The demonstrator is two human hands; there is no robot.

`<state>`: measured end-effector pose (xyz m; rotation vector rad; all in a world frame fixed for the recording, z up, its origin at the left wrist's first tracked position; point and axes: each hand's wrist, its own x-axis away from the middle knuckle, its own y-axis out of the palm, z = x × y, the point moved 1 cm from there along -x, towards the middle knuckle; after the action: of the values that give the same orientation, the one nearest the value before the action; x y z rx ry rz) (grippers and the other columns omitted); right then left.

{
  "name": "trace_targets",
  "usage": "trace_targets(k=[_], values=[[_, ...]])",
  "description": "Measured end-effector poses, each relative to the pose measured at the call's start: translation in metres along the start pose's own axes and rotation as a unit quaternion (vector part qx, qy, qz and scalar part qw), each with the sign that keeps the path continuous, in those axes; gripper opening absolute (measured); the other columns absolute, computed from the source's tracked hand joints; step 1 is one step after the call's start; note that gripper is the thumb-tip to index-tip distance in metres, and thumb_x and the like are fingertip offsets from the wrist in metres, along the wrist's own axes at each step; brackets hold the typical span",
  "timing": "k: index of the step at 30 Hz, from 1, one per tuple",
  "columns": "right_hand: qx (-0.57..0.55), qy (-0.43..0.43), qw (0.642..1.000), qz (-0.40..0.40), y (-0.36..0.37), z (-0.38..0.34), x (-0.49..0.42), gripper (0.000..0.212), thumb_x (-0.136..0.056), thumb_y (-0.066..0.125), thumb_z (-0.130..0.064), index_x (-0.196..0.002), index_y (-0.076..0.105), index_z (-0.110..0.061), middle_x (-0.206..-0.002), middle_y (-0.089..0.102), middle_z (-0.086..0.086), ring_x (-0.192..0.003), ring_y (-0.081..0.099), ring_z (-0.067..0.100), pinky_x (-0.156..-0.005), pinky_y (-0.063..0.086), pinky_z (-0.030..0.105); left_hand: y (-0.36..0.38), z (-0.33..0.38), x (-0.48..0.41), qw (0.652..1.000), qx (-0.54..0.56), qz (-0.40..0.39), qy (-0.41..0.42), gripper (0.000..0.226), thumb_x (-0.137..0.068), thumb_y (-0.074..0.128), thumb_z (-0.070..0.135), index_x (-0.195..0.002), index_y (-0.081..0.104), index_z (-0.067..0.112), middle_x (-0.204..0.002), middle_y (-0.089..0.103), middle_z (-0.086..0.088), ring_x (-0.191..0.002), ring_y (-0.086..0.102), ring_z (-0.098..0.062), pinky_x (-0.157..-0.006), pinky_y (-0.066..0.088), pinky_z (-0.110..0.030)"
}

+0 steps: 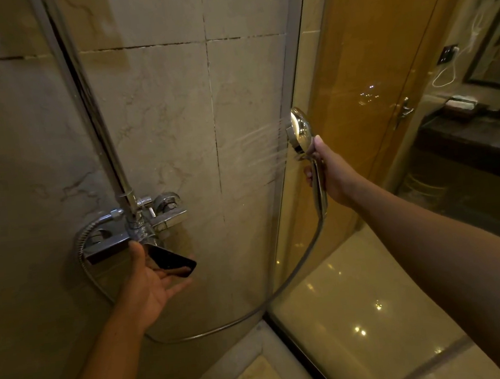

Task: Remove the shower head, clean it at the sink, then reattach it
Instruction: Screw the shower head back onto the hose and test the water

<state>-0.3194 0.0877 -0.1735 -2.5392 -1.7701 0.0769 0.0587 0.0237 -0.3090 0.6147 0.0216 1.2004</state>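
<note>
My right hand point(331, 172) grips the handle of a chrome shower head point(299, 129), held upright at the right, its face turned left. Thin streams of water spray from it toward the tiled wall. A metal hose point(299, 271) loops from the handle down and back to the chrome mixer valve point(142, 222) on the wall. My left hand point(150, 278) is under the valve's flat lever point(173, 261), palm up, thumb on the lever's base and fingers spread beneath it.
A chrome riser pipe point(94, 112) climbs the beige marble wall from the valve. A glass shower panel point(339, 241) stands right of the hose. Beyond it are a wooden door and a dark vanity counter point(476, 140) with a mirror above.
</note>
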Motion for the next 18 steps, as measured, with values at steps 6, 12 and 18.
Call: trace_targets(k=[6, 12, 18], values=[[-0.008, -0.004, 1.000, 0.000, 0.005, -0.003, 0.004, 0.043, -0.104, 0.034, -0.053, -0.096, 0.064, -0.025, -0.086, 0.062, -0.008, -0.071, 0.050, 0.013, -0.071, 0.045, 0.030, -0.008, -0.004, -0.008, 0.999, 0.033, 0.005, -0.002, 0.098, -0.076, 0.045, 0.078, -0.144, 0.038, 0.007, -0.133, 0.054, -0.034, -0.118, 0.060, -0.043, -0.093, 0.055, -0.048], [0.007, -0.012, 1.000, 0.000, 0.008, -0.004, 0.004, 0.042, -0.105, 0.033, -0.052, -0.091, 0.059, -0.023, -0.086, 0.061, -0.007, -0.072, 0.050, 0.013, -0.070, 0.046, 0.029, -0.011, -0.007, -0.011, 0.999, 0.031, 0.012, 0.003, 0.112, -0.066, 0.056, 0.082, -0.145, 0.036, 0.005, -0.134, 0.052, -0.035, -0.120, 0.058, -0.045, -0.086, 0.058, -0.048], [0.011, -0.012, 1.000, 0.004, 0.005, -0.003, 0.003, 0.041, -0.104, 0.034, -0.054, -0.095, 0.061, -0.024, -0.093, 0.061, -0.006, -0.076, 0.051, 0.012, -0.073, 0.047, 0.029, -0.013, -0.008, -0.011, 0.999, 0.035, 0.004, 0.007, 0.117, -0.062, 0.060, 0.082, -0.144, 0.037, 0.002, -0.134, 0.053, -0.035, -0.120, 0.058, -0.045, -0.086, 0.058, -0.048]])
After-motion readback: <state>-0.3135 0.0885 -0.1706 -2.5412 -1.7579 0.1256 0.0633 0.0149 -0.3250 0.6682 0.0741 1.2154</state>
